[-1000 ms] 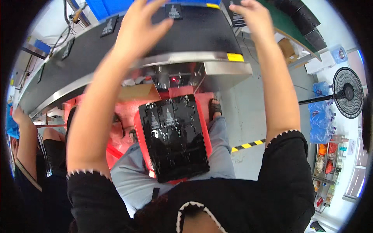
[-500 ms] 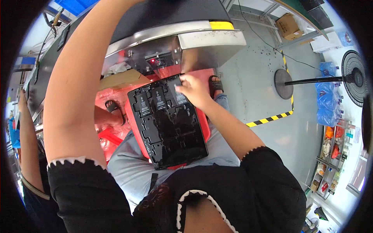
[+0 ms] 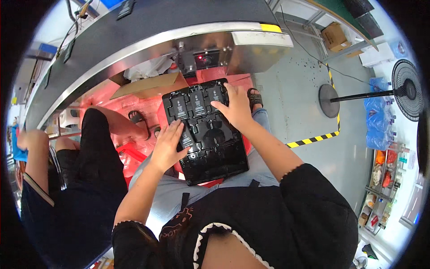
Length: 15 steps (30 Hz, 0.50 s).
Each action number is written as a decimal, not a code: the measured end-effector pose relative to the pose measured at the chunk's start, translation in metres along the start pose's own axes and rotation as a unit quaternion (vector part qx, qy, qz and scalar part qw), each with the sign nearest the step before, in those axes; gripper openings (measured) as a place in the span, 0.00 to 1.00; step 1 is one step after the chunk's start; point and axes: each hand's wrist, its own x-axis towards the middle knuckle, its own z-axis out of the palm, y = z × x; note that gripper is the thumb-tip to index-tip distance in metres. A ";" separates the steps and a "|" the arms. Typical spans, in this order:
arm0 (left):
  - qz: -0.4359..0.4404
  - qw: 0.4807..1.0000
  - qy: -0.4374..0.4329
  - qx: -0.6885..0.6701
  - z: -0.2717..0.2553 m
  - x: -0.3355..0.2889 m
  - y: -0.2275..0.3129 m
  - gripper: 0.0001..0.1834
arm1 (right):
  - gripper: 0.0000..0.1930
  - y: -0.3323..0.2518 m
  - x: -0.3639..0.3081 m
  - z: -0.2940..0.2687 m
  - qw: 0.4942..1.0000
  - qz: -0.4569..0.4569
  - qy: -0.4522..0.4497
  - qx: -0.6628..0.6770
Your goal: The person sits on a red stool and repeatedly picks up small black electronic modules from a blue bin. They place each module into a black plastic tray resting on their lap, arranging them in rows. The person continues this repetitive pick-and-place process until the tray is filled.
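Lying against spread, unclosed left grip [image 3: 165, 150] and right grip [image 3: 238, 109]: flat black packs [image 3: 217, 94]

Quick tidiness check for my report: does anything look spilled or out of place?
Dark specks dot the grey floor right of the conveyor, odd against the otherwise mostly plain surface. Dirt or damage, I can't tell.

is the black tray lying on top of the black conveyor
No, the black tray lies on the near side of the black conveyor, with the left hand and right hand over it.
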 end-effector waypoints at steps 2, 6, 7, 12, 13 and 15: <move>0.004 1.000 -0.017 -0.004 0.018 -0.008 -0.008 0.44 | 0.25 -0.013 -0.004 -0.034 0.992 -0.016 -0.072 0.099; 0.014 0.999 -0.031 -0.003 0.025 -0.016 -0.001 0.40 | 0.15 -0.076 0.034 -0.150 0.943 -0.047 -0.165 0.286; 0.017 0.999 -0.036 -0.002 0.023 -0.018 -0.001 0.39 | 0.13 -0.092 0.056 -0.173 0.930 -0.046 -0.125 0.343; 0.015 0.995 -0.064 0.074 0.029 -0.019 0.003 0.38 | 0.18 -0.088 0.244 -0.187 0.928 -0.107 0.352 -0.059; 0.019 0.996 -0.066 0.065 0.030 -0.014 0.005 0.39 | 0.25 -0.066 0.281 -0.180 0.877 -0.030 0.431 -0.208; -0.002 0.997 -0.079 0.026 0.029 -0.010 0.008 0.40 | 0.32 -0.015 0.345 -0.177 0.987 0.027 0.147 -0.058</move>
